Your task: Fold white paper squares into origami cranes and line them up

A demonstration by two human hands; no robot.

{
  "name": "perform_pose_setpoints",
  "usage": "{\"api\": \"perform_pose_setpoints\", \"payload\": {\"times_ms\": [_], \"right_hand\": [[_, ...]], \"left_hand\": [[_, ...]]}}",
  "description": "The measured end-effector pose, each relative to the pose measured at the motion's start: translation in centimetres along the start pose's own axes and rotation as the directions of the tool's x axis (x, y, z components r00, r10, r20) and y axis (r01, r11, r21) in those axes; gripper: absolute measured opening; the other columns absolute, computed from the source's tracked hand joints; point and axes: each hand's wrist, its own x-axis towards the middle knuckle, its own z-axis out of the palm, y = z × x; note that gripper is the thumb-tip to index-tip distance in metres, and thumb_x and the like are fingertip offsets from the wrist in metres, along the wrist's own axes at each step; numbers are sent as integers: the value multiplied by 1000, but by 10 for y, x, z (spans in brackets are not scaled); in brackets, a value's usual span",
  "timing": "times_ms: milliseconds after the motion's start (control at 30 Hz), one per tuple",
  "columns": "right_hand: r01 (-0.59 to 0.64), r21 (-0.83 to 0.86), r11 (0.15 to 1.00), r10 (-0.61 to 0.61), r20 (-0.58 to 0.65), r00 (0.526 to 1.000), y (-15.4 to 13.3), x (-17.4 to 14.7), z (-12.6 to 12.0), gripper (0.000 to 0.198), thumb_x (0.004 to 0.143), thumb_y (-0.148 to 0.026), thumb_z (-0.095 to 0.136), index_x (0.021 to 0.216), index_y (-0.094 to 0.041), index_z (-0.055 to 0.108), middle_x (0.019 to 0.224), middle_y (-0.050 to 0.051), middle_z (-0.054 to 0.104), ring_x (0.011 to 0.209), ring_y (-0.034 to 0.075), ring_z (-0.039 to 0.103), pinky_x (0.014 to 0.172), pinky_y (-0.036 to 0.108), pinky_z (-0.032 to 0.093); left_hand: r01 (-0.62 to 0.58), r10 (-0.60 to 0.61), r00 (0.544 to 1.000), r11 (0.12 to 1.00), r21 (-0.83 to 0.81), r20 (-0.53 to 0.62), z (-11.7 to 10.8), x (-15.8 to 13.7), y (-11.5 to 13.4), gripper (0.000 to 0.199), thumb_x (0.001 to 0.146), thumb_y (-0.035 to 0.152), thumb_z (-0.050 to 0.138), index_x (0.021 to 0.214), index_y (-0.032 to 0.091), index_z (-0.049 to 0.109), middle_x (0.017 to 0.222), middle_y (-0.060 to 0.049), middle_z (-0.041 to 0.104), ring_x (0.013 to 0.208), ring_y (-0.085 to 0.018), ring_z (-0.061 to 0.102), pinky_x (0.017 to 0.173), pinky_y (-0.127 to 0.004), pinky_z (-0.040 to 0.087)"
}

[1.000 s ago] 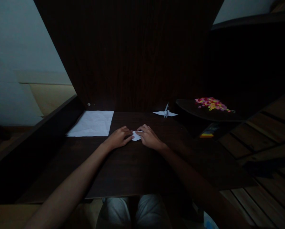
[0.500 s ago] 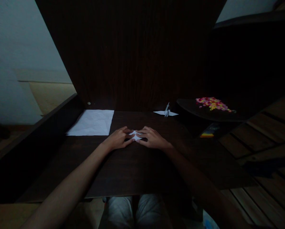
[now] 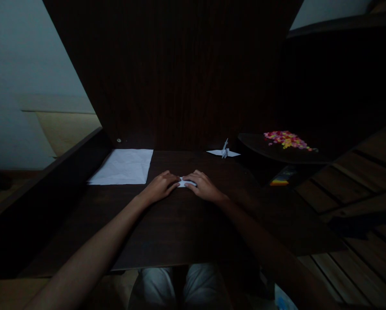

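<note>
A small folded piece of white paper [image 3: 182,183] lies low over the dark desk, between my two hands. My left hand [image 3: 163,186] grips its left end, thumb in front and fingers behind. On the other end, my right hand [image 3: 203,185] has its fingers along the back edge and its thumb on the near side. The fingers hide both ends of the paper, so its full shape does not show. Beyond my right hand, a white origami crane [image 3: 224,153] rests with its wings spread.
White paper sheets [image 3: 123,167] lie at the desk's left rear, beside a raised side board [image 3: 50,176]. On a rounded shelf [image 3: 251,141] at right sits a heap of small colourful pieces [image 3: 288,140]. Below it is an object with a yellow edge [image 3: 279,183]. A dark panel [image 3: 180,77] rises behind.
The paper now shows as a narrower strip instead of a diamond-like shape with points. My left fingers have drawn closer together around its left end. The crane and sheets stay put.
</note>
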Motion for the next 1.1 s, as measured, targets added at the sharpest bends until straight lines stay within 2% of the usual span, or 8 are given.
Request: {"api": "perform_pose_setpoints", "payload": {"times_ms": [200,500,633,733,833,900,967,1100], "right_hand": [[-45,107,993,50,-50,997,2,1,5,24,84,-13,61,105,-21,69,109,6,69,100,20,57,90,38,44],[-24,162,987,21,18,1000,11,0,-4,35,82,-5,57,109,-24,68,117,5,67,109,19,57,96,39,43],[-25,33,999,27,-62,998,9,-2,-1,30,86,-9,55,111,-22,67,116,6,67,108,21,55,94,41,41],[-49,-117,992,34,-122,992,4,-2,1,24,87,-11,54,103,-21,69,110,8,66,103,23,52,88,41,42],[-69,-206,976,46,-113,992,-2,0,1,20,85,-9,53,92,-19,70,99,9,63,96,23,51,83,38,42],[-97,-224,970,77,-98,992,-5,0,1,16,86,-14,54,89,-19,69,94,9,61,93,23,51,82,37,43],[-144,-220,965,124,-103,987,-5,0,2,14,87,-25,57,91,-20,69,95,9,60,92,23,51,82,38,44],[-228,-209,951,198,-155,968,-2,-1,4,30,85,-45,60,102,-22,66,102,10,57,97,25,48,85,40,43]], "left_hand": [[-14,13,1000,998,-58,-10,2,1,-5,22,91,18,51,106,20,68,109,-7,69,99,-21,60,92,-38,45],[-1,0,1000,1000,-28,-21,1,0,-1,21,92,22,49,105,18,65,107,-8,67,105,-22,55,94,-39,45],[97,-97,995,995,16,-20,-5,0,6,21,91,27,50,106,17,61,100,-8,64,97,-22,57,88,-38,47],[67,-67,998,995,75,2,-6,0,9,25,90,29,48,106,17,63,98,-9,63,95,-24,55,87,-39,47],[50,-51,999,994,97,11,-4,1,12,27,90,30,48,100,16,69,91,-10,63,90,-24,55,85,-40,47],[93,-92,996,993,79,-18,-2,1,14,28,90,31,48,98,16,70,90,-10,62,89,-24,56,84,-39,47],[132,-130,991,990,41,-40,0,2,16,28,90,32,47,96,17,71,90,-9,62,90,-24,56,84,-38,47],[163,-164,986,985,-51,-33,0,3,15,29,92,29,44,93,19,71,90,-6,63,90,-22,57,85,-37,47]]}}
